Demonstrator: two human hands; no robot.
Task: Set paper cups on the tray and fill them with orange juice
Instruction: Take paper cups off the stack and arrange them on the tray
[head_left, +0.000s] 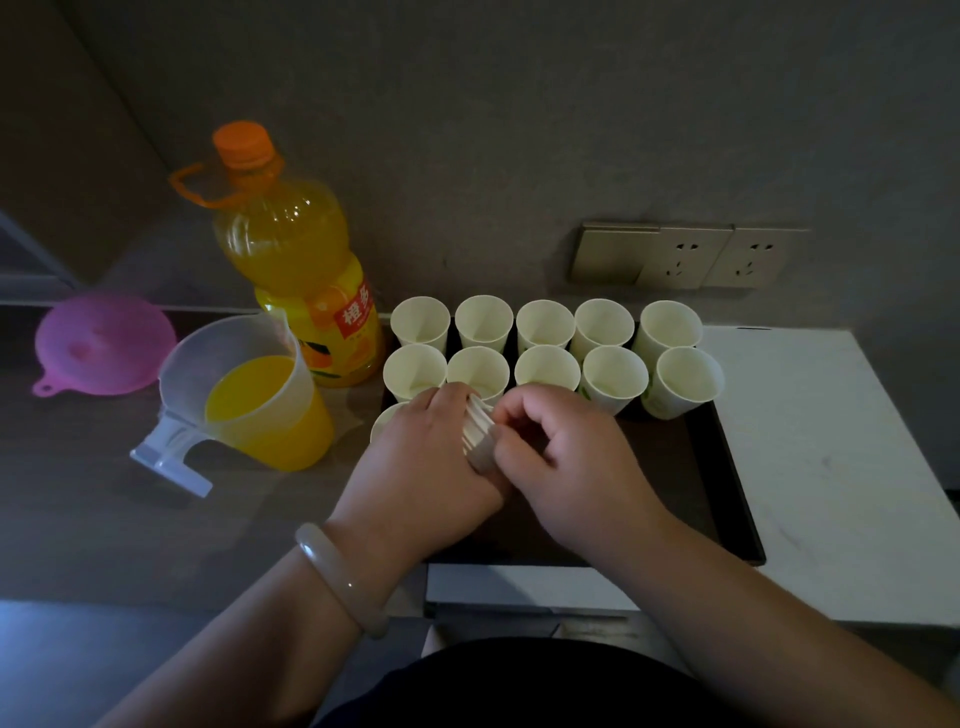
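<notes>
While my left hand (421, 457) grips the stack (478, 428), my right hand (563, 449), touching its right side, pinches its rims, above the tray (670, 483) near its left edge.

Empty paper cups (545, 325) in two rows on dark tray (675, 467), capped juice bottle (291, 244) beside

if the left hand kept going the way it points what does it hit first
Probably the empty white paper cup second from left in the second row: the left hand, holding a nested stack of white paper cups, points straight at it. Height is unclear, so it might pass over the rim.
</notes>
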